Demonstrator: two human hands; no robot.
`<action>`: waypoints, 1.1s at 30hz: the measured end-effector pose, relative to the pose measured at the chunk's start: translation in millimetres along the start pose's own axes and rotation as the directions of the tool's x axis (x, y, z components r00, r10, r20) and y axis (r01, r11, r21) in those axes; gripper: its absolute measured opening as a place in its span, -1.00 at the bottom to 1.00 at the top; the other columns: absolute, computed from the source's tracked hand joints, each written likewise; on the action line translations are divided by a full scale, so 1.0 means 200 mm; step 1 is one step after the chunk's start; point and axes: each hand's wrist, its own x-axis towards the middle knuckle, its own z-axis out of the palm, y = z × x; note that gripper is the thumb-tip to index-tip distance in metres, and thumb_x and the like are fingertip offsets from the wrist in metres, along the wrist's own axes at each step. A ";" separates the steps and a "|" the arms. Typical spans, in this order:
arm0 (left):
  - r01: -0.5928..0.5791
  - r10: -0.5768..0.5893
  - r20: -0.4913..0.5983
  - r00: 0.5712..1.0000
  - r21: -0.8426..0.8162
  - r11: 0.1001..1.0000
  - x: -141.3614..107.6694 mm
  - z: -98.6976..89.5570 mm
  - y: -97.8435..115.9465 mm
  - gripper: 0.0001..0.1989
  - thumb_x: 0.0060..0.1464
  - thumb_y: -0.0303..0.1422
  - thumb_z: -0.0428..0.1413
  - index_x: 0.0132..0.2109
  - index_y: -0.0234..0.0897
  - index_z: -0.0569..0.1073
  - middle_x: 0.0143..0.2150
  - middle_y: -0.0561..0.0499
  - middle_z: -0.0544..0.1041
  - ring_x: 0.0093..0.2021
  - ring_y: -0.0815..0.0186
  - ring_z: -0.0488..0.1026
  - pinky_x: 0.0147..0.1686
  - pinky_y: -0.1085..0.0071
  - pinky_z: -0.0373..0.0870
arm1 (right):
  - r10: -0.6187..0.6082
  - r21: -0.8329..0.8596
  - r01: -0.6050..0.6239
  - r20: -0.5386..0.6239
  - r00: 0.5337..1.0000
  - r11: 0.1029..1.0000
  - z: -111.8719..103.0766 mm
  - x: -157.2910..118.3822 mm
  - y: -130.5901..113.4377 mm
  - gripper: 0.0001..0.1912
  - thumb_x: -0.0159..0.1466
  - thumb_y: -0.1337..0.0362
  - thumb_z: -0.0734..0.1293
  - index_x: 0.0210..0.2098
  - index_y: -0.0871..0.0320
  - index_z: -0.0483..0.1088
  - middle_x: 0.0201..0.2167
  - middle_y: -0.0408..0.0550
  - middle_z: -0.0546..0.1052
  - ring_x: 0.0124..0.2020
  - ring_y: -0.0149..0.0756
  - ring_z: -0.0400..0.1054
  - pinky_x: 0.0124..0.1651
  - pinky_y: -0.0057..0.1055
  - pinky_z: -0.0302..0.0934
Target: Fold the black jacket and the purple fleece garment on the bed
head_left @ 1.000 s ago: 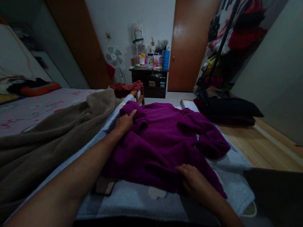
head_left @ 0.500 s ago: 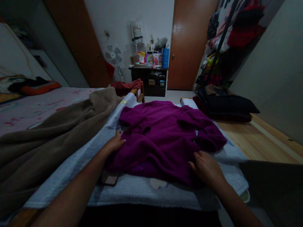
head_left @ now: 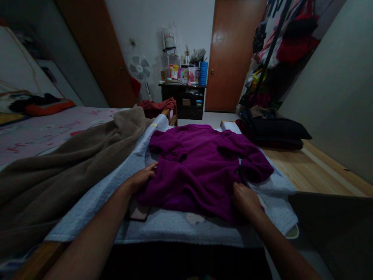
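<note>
In dim light, a dark cabinet (head_left: 171,100) stands between a white fan (head_left: 140,69) and a brown door (head_left: 227,58).

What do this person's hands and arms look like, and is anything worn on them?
Both the left hand and the right hand are ungloved. The forearms are bare, with no sleeve, watch or bracelet showing. No ring can be made out, but the light is dim.

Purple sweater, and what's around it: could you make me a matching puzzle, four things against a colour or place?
Things:
1. Sweater
2. Blanket
3. Fan
4. Right hand

Matches:
A. Pale, in the background
B. At the sweater's edge
C. Purple
D. Brown

Pairs: 1-C, 2-D, 3-A, 4-B
</note>
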 end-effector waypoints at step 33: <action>-0.379 0.409 0.325 0.853 0.923 0.058 -0.21 0.39 0.05 -0.79 0.14 -0.36 0.07 -0.07 -0.18 0.47 -0.04 -0.10 0.44 -0.01 0.12 0.35 -0.01 0.21 0.25 | -0.186 0.093 0.214 -0.243 0.952 0.972 -0.19 -0.12 0.06 -0.75 0.28 0.38 0.20 -0.10 0.14 0.43 -0.14 0.07 0.38 -0.13 -0.15 0.25 -0.07 -0.29 0.14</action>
